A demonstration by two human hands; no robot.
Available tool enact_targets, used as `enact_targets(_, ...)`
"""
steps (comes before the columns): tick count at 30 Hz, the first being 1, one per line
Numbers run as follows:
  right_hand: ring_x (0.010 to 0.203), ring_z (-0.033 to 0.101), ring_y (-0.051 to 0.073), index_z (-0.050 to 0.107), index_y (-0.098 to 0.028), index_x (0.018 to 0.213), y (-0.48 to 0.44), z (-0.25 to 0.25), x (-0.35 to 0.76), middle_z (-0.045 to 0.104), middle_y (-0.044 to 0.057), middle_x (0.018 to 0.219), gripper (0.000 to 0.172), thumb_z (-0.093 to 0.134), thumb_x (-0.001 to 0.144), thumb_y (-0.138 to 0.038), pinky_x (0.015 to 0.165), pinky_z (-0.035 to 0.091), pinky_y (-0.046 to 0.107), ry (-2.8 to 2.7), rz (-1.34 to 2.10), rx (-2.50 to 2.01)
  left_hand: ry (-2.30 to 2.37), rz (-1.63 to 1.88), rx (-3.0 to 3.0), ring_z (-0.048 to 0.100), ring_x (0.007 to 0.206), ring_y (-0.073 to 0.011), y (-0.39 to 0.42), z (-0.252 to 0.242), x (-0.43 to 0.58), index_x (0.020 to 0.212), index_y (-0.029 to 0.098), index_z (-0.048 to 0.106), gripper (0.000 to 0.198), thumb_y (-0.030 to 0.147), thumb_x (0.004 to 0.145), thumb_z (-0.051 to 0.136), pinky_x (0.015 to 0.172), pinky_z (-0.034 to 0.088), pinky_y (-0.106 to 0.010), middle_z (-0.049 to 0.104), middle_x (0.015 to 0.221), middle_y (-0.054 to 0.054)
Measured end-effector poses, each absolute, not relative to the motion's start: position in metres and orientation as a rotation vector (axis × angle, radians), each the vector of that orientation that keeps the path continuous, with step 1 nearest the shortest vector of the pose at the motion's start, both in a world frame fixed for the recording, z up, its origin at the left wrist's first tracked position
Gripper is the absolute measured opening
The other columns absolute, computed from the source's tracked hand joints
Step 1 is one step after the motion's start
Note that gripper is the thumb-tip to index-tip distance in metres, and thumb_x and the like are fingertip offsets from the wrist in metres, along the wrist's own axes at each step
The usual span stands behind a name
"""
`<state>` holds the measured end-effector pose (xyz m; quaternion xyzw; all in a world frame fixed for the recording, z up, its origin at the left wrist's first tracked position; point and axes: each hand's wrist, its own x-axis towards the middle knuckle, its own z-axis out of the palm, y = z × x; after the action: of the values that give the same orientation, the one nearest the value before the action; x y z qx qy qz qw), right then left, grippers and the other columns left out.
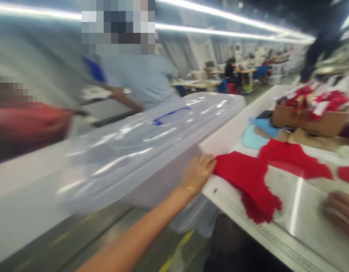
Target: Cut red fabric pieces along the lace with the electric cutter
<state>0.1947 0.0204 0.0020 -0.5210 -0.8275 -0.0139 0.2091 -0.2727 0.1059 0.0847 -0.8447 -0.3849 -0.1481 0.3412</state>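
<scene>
My left hand (199, 170), a ring or band of gold colour near its wrist, is closed on the corner of a red cloth piece (245, 170). This cloth lies over the front part of the white table (233, 200), its frayed lower edge hanging loosely. At the right edge my right hand (340, 211) is blurred, above a clear plate (307, 200); its fingers are smeared by motion. Another red cloth piece (293, 155) lies behind the first.
Left of the table stands a long bin covered in clear plastic (163, 132). A cardboard box (307, 119) holds red and white pieces. Blue cloth (256, 136) and tan cloth (313, 139) lie before it. Two people stand beyond the bin.
</scene>
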Motion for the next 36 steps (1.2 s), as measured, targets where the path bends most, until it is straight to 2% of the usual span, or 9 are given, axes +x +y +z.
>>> enact_targets(4, 0.086, 0.07, 0.024, 0.067, -0.021, 0.088, 0.002, 0.036, 0.227, 0.071, 0.01, 0.098, 0.014, 0.055, 0.092, -0.016, 0.073, 0.06, 0.035, -2.381, -0.18, -1.61, -0.905, -0.514, -2.174, 0.063, 0.093, -0.028, 0.128, 0.078, -0.279, 0.103, 0.021, 0.072, 0.045, -0.005, 0.082, 0.042, 0.072, 0.045, -0.038, 0.072, 0.109, -0.011)
enact_targets(9, 0.101, 0.066, 0.03, 0.069, -0.016, 0.104, -0.005, 0.041, 0.232, 0.07, 0.016, 0.114, 0.018, 0.059, 0.089, -0.012, 0.082, 0.059, 0.043, -2.246, -0.396, -1.754, -0.687, -0.585, -2.375, 0.063, 0.099, -0.0309, 0.138, 0.085, -0.213, 0.113, 0.02, 0.069, 0.044, 0.001, 0.079, 0.05, 0.078, 0.05, -0.041, 0.07, 0.115, -0.013)
enact_targets(12, 0.103, 0.064, 0.032, 0.068, -0.016, 0.105, -0.01, 0.037, 0.237, 0.069, 0.017, 0.117, 0.016, 0.06, 0.091, -0.015, 0.081, 0.057, 0.045, -2.157, -0.397, -1.837, -0.51, -0.588, -2.522, 0.062, 0.093, -0.0264, 0.135, 0.088, -0.144, 0.106, 0.016, 0.069, 0.033, 0.0, 0.086, 0.049, 0.075, 0.05, -0.036, 0.07, 0.105, -0.012)
enact_targets(16, 0.101, 0.063, 0.029, 0.068, -0.018, 0.107, -0.01, 0.033, 0.251, 0.069, 0.014, 0.112, 0.018, 0.058, 0.092, -0.018, 0.079, 0.054, 0.042, -1.974, -0.352, -1.873, -0.375, -0.595, -2.682, 0.058, 0.081, -0.0223, 0.137, 0.074, -0.052, 0.092, 0.017, 0.069, 0.02, 0.005, 0.09, 0.053, 0.067, 0.043, -0.034, 0.069, 0.094, -0.009)
enact_targets(23, 0.093, 0.062, 0.027, 0.069, -0.021, 0.101, -0.006, 0.036, 0.268, 0.07, 0.009, 0.104, 0.014, 0.062, 0.089, -0.02, 0.078, 0.048, 0.04, -1.795, -0.242, -1.999, -0.237, -0.471, -2.746, 0.058, 0.091, -0.0234, 0.161, 0.039, 0.067, 0.098, 0.017, 0.069, 0.009, 0.02, 0.097, 0.06, 0.075, 0.044, -0.036, 0.067, 0.097, -0.009)
enact_targets(28, 0.092, 0.059, 0.025, 0.069, -0.021, 0.098, -0.006, 0.04, 0.266, 0.07, 0.008, 0.101, 0.011, 0.063, 0.088, -0.021, 0.081, 0.043, 0.039, -1.717, -0.219, -2.058, -0.181, -0.489, -2.744, 0.057, 0.084, -0.0233, 0.173, 0.031, 0.098, 0.08, 0.016, 0.066, 0.017, 0.009, 0.094, 0.06, 0.072, 0.04, -0.036, 0.065, 0.084, -0.008)
enact_targets(31, 0.091, 0.058, 0.025, 0.069, -0.021, 0.096, -0.007, 0.041, 0.264, 0.07, 0.007, 0.101, 0.01, 0.062, 0.089, -0.022, 0.079, 0.039, 0.038, -1.709, -0.195, -2.053, -0.146, -0.524, -2.74, 0.056, 0.083, -0.0224, 0.176, 0.033, 0.095, 0.08, 0.017, 0.066, 0.02, 0.004, 0.094, 0.059, 0.071, 0.038, -0.035, 0.066, 0.084, -0.007)
enact_targets(36, 0.09, 0.06, 0.024, 0.069, -0.021, 0.093, -0.008, 0.042, 0.264, 0.071, 0.006, 0.097, 0.008, 0.062, 0.09, -0.022, 0.079, 0.039, 0.038, -1.652, -0.167, -2.04, -0.151, -0.608, -2.712, 0.056, 0.083, -0.0228, 0.179, 0.038, 0.092, 0.077, 0.017, 0.065, 0.023, 0.015, 0.1, 0.062, 0.07, 0.034, -0.035, 0.064, 0.079, -0.007)
